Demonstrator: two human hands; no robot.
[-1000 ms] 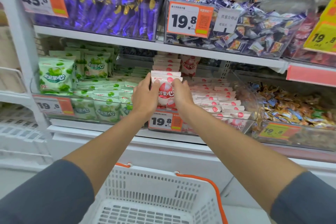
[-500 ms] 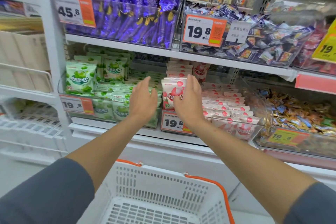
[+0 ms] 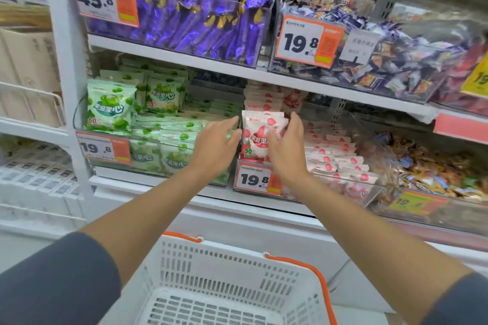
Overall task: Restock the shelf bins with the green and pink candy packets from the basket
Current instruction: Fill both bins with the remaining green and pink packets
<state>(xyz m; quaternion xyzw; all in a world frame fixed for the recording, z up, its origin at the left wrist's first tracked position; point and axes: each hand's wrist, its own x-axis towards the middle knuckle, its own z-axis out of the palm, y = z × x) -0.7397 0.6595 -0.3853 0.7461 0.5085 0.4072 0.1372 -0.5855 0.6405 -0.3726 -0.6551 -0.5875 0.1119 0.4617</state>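
Just right of the clear shelf bin of green-and-white candy packets [image 3: 111,108], the step in hand looks like squaring up the upright stack of pink-and-white strawberry candy packets [image 3: 257,137] at the front left of its own clear plastic bin [image 3: 330,187]. Done well, both palms would press evenly from either side, so the faces line up and nothing tips over the low front wall or into the green bin. The left hand [image 3: 215,145] is open, fingers straight and together, tips just beside the stack's left edge, gripping nothing. The right hand [image 3: 286,148] is relaxed too, fingers lying against the stack's right side, not clamped. No packets show in the white slotted plastic basket [image 3: 211,248] below
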